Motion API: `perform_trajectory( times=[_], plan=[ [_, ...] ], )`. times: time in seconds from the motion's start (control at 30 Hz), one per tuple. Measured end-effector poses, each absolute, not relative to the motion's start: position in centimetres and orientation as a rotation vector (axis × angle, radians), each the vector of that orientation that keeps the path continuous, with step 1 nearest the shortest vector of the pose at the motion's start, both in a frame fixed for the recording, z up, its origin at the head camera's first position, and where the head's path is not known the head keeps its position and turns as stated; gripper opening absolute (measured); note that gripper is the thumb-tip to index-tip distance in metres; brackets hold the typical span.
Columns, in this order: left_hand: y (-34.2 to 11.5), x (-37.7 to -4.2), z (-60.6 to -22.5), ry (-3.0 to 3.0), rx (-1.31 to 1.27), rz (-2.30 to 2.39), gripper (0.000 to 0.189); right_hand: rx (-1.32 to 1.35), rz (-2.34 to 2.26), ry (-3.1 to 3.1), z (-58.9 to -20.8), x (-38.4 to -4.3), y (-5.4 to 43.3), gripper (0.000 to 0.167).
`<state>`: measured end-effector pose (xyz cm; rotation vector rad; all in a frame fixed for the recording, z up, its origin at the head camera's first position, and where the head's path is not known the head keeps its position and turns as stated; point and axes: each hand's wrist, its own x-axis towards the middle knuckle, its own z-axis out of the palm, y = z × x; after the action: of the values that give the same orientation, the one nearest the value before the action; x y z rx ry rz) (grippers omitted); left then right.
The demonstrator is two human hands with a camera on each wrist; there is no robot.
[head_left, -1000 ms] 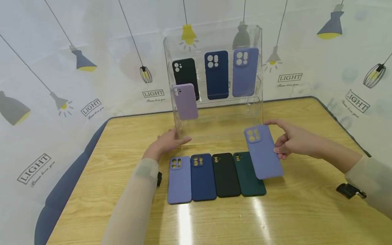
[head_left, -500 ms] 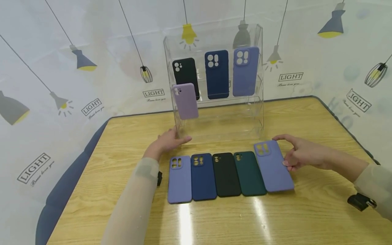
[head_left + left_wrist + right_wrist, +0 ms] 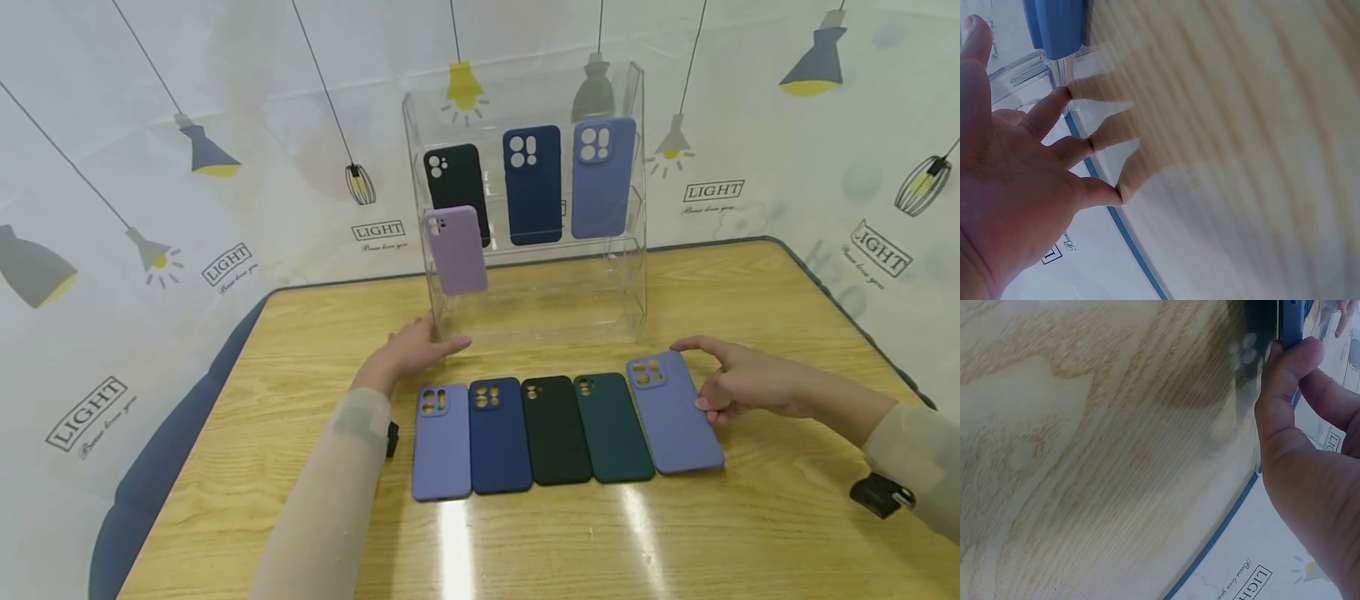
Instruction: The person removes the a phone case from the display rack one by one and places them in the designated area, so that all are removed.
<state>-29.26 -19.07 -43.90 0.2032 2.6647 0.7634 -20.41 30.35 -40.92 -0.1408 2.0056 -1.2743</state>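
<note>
My right hand [image 3: 750,382] holds a lavender phone case [image 3: 677,417] by its edges, at the right end of a row on the wooden table. In the right wrist view, thumb and fingers pinch the edge of that case [image 3: 1293,322]. Left of it lie a dark green phone case [image 3: 613,429], a black one [image 3: 557,433], a navy blue one [image 3: 500,442] and another lavender one [image 3: 442,450], side by side. My left hand [image 3: 411,346] is spread beside the lower left corner of a clear acrylic stand [image 3: 536,321], and its fingertips [image 3: 1116,197] touch the tabletop.
On the stand's upper tier lean a dark phone case [image 3: 453,179], a navy one [image 3: 534,187] and a lavender one [image 3: 603,179]. A pale lilac case [image 3: 457,250] on a lower tier overlaps the dark one. Behind the table [image 3: 555,542] hangs a lamp-patterned cloth [image 3: 300,217].
My right hand has moved right and down with the lavender phone case, bringing it beside the dark green one, which it partly covered before. My left hand has stayed by the stand.
</note>
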Motion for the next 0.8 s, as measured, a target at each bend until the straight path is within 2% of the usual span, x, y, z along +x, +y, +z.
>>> perform_trajectory(
  times=[0.8],
  plan=[
    [-19.1, -29.1, -43.6, 2.659, 0.208, 0.757, 0.116, -0.067, -1.182, 2.102, -42.2, -20.2, 30.1, 0.097]
  ],
)
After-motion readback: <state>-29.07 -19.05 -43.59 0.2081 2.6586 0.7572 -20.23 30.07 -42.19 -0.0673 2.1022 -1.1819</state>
